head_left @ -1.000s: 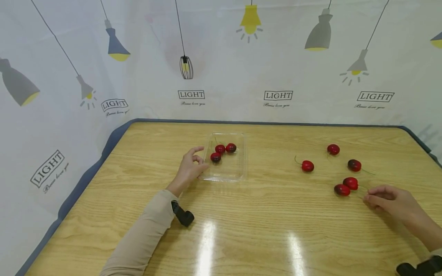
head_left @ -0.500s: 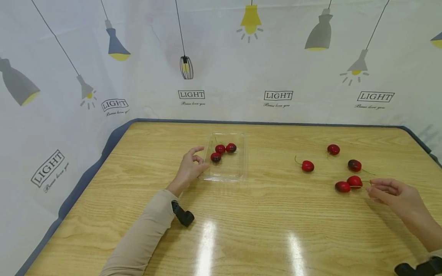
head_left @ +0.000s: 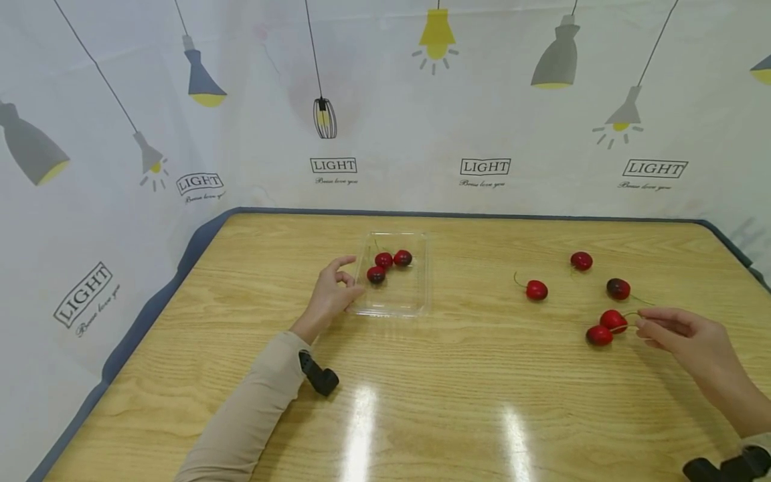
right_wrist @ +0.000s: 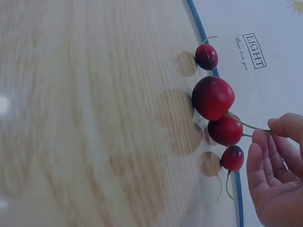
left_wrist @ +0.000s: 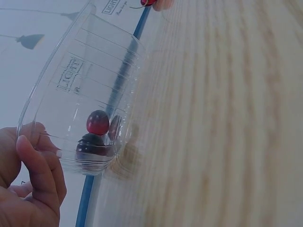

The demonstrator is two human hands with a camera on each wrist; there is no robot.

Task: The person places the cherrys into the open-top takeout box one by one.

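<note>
In the head view my left hand [head_left: 331,289] pinches the left edge of a clear plastic box [head_left: 411,304]. The left wrist view shows thumb and fingers on either side of the box wall [left_wrist: 61,109]. Three dark red cherries lie in the box, one of them a cherry [head_left: 403,258] at the right. On the right, my right hand [head_left: 701,341] pinches the green stem [right_wrist: 253,126] of a cherry [head_left: 599,335] between thumb and forefinger. A second cherry [head_left: 613,320] touches it; its stem also reaches the fingertips, and I cannot tell whether it is pinched too.
Other cherries lie apart on the wooden table [head_left: 458,375]: a cherry [head_left: 537,290] to the left, a cherry [head_left: 581,261] farther back, and a cherry [head_left: 618,288] just behind the pair. A white printed curtain [head_left: 397,134] stands along the table's back edge.
My right hand has risen slightly, with its fingertips at the stems. The two cherries beside it have shifted a little and still touch. The left hand and box have stayed put.
</note>
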